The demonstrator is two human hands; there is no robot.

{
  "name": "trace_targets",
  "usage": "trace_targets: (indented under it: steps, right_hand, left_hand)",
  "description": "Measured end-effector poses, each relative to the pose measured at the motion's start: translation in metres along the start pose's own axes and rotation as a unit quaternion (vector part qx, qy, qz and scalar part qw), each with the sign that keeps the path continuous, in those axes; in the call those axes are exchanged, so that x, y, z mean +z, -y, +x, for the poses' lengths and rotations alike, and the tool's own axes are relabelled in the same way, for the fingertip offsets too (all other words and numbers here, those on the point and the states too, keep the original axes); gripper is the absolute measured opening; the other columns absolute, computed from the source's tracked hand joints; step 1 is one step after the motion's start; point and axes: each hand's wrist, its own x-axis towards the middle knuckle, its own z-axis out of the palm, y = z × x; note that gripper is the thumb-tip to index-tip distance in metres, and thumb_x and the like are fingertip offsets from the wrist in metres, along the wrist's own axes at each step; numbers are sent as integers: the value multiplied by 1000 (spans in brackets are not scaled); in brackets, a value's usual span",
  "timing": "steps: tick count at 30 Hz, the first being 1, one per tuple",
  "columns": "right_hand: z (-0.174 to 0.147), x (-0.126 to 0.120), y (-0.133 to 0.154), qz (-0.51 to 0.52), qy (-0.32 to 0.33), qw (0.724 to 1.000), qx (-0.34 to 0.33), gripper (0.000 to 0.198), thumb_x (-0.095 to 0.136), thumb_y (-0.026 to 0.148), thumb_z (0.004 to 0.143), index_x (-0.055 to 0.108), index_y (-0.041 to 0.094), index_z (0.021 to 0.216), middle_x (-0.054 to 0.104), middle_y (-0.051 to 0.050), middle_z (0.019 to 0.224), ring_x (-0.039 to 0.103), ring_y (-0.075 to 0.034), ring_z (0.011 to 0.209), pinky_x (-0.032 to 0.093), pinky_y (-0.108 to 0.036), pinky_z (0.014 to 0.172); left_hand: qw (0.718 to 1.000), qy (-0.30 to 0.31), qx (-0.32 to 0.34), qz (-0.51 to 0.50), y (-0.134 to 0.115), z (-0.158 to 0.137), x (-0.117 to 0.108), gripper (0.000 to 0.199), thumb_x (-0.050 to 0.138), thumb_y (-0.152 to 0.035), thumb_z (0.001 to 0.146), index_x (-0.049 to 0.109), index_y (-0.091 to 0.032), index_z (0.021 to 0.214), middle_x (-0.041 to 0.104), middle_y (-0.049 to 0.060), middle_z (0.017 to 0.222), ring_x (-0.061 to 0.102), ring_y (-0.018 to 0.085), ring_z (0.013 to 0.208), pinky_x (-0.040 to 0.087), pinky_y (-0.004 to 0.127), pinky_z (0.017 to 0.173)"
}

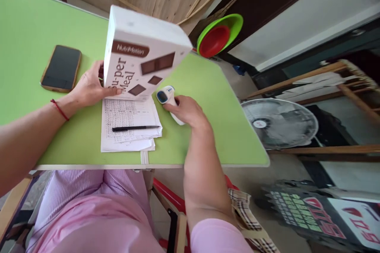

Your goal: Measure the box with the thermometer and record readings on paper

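Note:
A white "NutriMotion" meal box [127, 27] stands upright on the green table, tilted in my view. My left hand [92, 83] grips its lower left side, thumb across the front and the other fingers hidden behind. To the right of the box, my right hand [188, 110] is wrapped round the handle of a white infrared thermometer [168, 95] with a blue-rimmed screen, low over the table or resting on it. Handwritten papers [127, 144] lie in front of the box, and a black pen [135, 128] rests across them.
A phone [61, 67] in a brown case lies left of the box on the green table [23, 51]. Beyond the table's right edge are a fan [282, 122], a wooden rack [299, 79] and green and red basins [215, 41].

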Motion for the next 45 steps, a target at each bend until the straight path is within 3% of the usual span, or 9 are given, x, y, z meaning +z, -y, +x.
trace_targets:
  steps: [2, 5, 7, 10, 13, 18, 23, 33, 45]
  right_hand:
    - [-1, 10, 1, 135, -93, 985, -49, 34, 67, 51, 82, 72, 21, 96, 76, -10, 92, 70, -29, 85, 52, -40, 73]
    - [-12, 18, 14, 402, -163, 887, -159, 44, 57, 63, 86, 69, 24, 104, 68, -5, 83, 65, -23, 75, 53, -39, 68]
    - [-27, 20, 28, 522, -86, 820, -216, 47, 58, 66, 86, 69, 25, 105, 64, -3, 78, 62, -21, 68, 52, -38, 62]
    - [-50, 21, 47, 558, 65, 786, -257, 40, 69, 61, 81, 70, 23, 93, 63, -2, 76, 59, -18, 67, 50, -36, 59]
    - [-60, 25, 61, 550, 120, 782, -268, 36, 73, 57, 80, 64, 23, 77, 58, 0, 71, 53, -15, 65, 47, -34, 60]
    - [-52, 34, 70, 552, 112, 790, -243, 45, 73, 66, 81, 61, 23, 74, 56, 1, 72, 51, -15, 68, 44, -32, 62]
    - [-52, 38, 71, 553, 111, 787, -253, 51, 75, 72, 79, 63, 23, 76, 54, 1, 71, 49, -15, 68, 43, -32, 63]
    - [-53, 42, 73, 530, 89, 806, -250, 60, 73, 81, 75, 61, 23, 74, 53, 1, 68, 49, -15, 67, 43, -33, 64]
    - [-55, 40, 76, 520, 85, 816, -237, 55, 75, 77, 73, 60, 24, 71, 53, 1, 67, 48, -15, 66, 43, -33, 63]
  left_hand:
    - [1000, -10, -14, 17, -8, -2, 0, 86, 96, -76, 59, 63, -21, 116, 73, 12, 125, 67, 44, 125, 59, 56, 106]
    - [1000, -9, -25, 4, -18, -4, 1, 79, 82, -88, 70, 67, -19, 107, 76, 13, 114, 72, 43, 116, 64, 51, 97]
    - [1000, -10, -24, 5, -21, -5, 2, 81, 77, -92, 72, 69, -18, 104, 77, 14, 109, 74, 42, 111, 66, 49, 92]
    - [999, -22, -21, 35, -18, -6, 2, 84, 77, -94, 71, 70, -19, 106, 78, 14, 110, 74, 42, 108, 65, 52, 93]
    - [999, -3, -4, 52, -15, -3, -2, 77, 74, -92, 78, 71, -22, 109, 78, 10, 117, 73, 41, 114, 63, 54, 101]
    - [997, 42, 11, 56, -10, 2, -10, 70, 77, -88, 79, 71, -27, 113, 77, 4, 124, 69, 44, 123, 58, 59, 110]
    - [997, 57, 2, 55, -2, 4, -12, 83, 94, -82, 60, 68, -29, 118, 75, 7, 128, 67, 47, 125, 57, 61, 109]
    - [995, 78, -2, 68, -2, 5, -15, 77, 85, -82, 73, 64, -24, 119, 75, 11, 124, 69, 46, 119, 58, 62, 105]
    - [995, 79, 19, 56, 4, 6, -15, 76, 88, -80, 71, 65, -25, 119, 76, 9, 117, 71, 43, 115, 60, 56, 102]
